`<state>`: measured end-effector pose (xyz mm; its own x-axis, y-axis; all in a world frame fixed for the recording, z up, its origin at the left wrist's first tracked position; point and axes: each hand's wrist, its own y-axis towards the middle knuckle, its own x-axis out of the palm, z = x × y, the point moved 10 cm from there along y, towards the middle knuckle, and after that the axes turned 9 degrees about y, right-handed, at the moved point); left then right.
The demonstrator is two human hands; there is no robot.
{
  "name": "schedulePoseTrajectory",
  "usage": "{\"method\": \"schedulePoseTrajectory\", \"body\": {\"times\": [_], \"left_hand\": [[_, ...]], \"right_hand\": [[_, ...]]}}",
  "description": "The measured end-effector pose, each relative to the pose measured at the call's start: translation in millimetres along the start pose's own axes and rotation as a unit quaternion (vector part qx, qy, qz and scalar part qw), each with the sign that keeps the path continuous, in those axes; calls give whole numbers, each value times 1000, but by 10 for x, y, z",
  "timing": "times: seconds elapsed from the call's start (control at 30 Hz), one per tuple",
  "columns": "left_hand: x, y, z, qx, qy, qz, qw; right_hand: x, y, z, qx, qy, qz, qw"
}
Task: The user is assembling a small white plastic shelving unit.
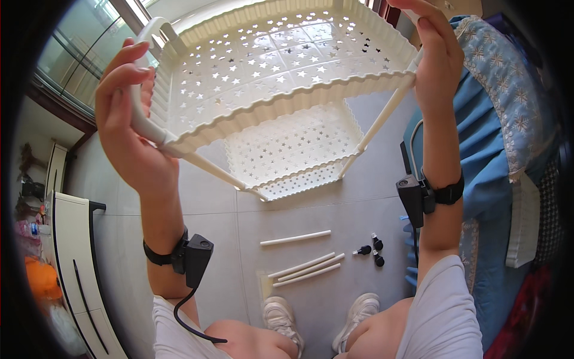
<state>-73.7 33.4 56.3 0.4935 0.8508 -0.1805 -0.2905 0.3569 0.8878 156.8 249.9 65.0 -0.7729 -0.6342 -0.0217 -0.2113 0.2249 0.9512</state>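
Observation:
A white plastic tiered rack [293, 127] stands in front of me, its trays pierced with star-shaped holes and edged with wavy rims. White poles [382, 116] join the upper tray [239, 116] to the lower trays. At the left end of the upper tray, my left hand [128, 113] is closed around the curved white handle [139, 110]. My right hand [439, 66] grips the opposite end of that tray, its fingers bent over the side; the handle there is mostly hidden by the hand.
Several loose white tubes [296, 237] lie on the grey tiled floor [209, 239] near my shoes [280, 320]. Beside them are three black casters [378, 258]. A white drawer cabinet [75, 257] stands at left. Blue fabric [493, 161] and a white ridged piece [522, 224] are at right.

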Motion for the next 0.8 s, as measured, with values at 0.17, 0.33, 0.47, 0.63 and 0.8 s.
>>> {"method": "schedulePoseTrajectory", "body": {"times": [0.17,0.33,0.47,0.63,0.8], "left_hand": [[325,-206,693,40,106,18,993],[880,-445,1160,86,75,-51,992],[655,-456,1138,124,-13,-10,992],[154,-205,505,-23,128,30,991],[506,-318,355,31,39,-213,976]], "right_hand": [[-498,-152,401,143,-260,38,954],[273,-150,-252,98,-115,33,988],[485,-94,-703,49,-97,-77,991],[603,-176,-834,75,-116,-173,975],[-234,70,-284,142,-119,-194,963]]}}
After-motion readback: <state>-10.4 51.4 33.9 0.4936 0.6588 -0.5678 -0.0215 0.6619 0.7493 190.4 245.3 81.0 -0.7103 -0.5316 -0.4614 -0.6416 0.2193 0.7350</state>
